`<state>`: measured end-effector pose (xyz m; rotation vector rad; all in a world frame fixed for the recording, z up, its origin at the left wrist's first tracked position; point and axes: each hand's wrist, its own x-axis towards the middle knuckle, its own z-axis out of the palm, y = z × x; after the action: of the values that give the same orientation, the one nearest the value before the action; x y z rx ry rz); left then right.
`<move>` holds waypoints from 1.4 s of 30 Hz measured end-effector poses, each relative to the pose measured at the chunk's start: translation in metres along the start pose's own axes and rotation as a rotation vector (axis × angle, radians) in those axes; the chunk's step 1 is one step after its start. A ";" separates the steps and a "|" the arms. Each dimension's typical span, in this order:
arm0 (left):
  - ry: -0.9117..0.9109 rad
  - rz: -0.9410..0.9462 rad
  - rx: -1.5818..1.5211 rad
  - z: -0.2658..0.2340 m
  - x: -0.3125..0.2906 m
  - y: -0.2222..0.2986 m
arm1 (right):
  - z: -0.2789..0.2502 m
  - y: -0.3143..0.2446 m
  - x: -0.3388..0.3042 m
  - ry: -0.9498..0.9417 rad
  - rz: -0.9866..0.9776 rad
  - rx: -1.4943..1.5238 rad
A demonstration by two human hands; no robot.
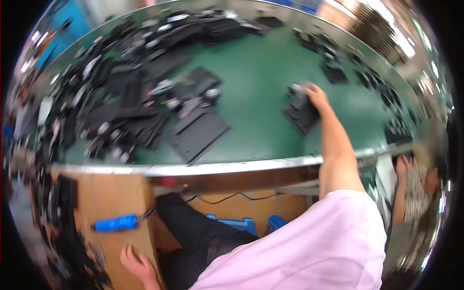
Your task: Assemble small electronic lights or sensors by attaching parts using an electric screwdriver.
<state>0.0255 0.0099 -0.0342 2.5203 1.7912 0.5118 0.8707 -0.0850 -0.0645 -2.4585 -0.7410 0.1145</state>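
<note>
a smooth green table [261, 72] spreads widest, then a tan cardboard box [108, 193]. out on the green, the right hand [316, 96] touches a squarish black part [305, 118]; i can't tell whether it's gripped. likely light, stiff plastic, best pinched by its rim. the left hand [137, 266], fingers loosely spread, is near a rounded blue tool [116, 223].

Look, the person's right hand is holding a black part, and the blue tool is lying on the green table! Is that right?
Not quite: the blue tool lies on the brown cardboard, not the green table, as the head view shows. The right hand is holding a black part.
</note>
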 end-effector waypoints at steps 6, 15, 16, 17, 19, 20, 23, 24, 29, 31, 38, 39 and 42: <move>0.068 0.018 -0.100 -0.021 0.027 0.030 | -0.040 0.044 0.000 -0.045 -0.135 -0.241; 0.249 -0.072 -0.289 -0.016 0.006 0.020 | -0.050 -0.020 -0.002 0.217 -0.552 -0.086; 0.272 -0.054 -0.329 -0.020 0.009 0.027 | -0.069 -0.032 -0.017 0.236 -0.558 -0.080; 0.318 -0.022 -0.420 -0.022 0.012 0.038 | -0.084 -0.042 -0.029 0.265 -0.619 -0.027; 0.275 -0.011 -0.658 -0.031 0.013 0.060 | -0.103 -0.078 -0.062 0.311 -0.674 0.052; 0.248 -0.048 -0.789 -0.036 0.010 0.069 | -0.103 -0.116 -0.089 0.315 -0.698 0.059; 0.201 -0.080 -1.003 -0.044 -0.002 0.076 | -0.094 -0.283 -0.227 0.169 -0.587 0.418; 0.100 -0.147 -1.140 -0.055 -0.005 0.080 | -0.084 -0.315 -0.265 0.192 -0.663 0.390; 0.042 -0.320 -1.489 -0.063 -0.036 0.055 | 0.057 -0.392 -0.395 -0.428 -0.746 0.568; 0.279 -0.387 -1.107 -0.054 -0.048 0.029 | 0.117 -0.405 -0.453 -0.657 -0.498 0.895; 0.080 -0.851 -0.833 -0.075 -0.073 -0.101 | 0.156 -0.418 -0.564 -1.438 -0.460 0.743; 0.097 -0.812 -0.648 -0.072 -0.071 -0.110 | 0.165 -0.417 -0.565 -1.434 -0.559 0.716; 0.251 -0.671 -0.321 -0.058 -0.066 -0.118 | 0.164 -0.435 -0.564 -1.364 -0.891 0.603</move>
<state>-0.1179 -0.0208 -0.0189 1.5711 2.2481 0.9899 0.1469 -0.0048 -0.0102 -1.0319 -1.8690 1.4529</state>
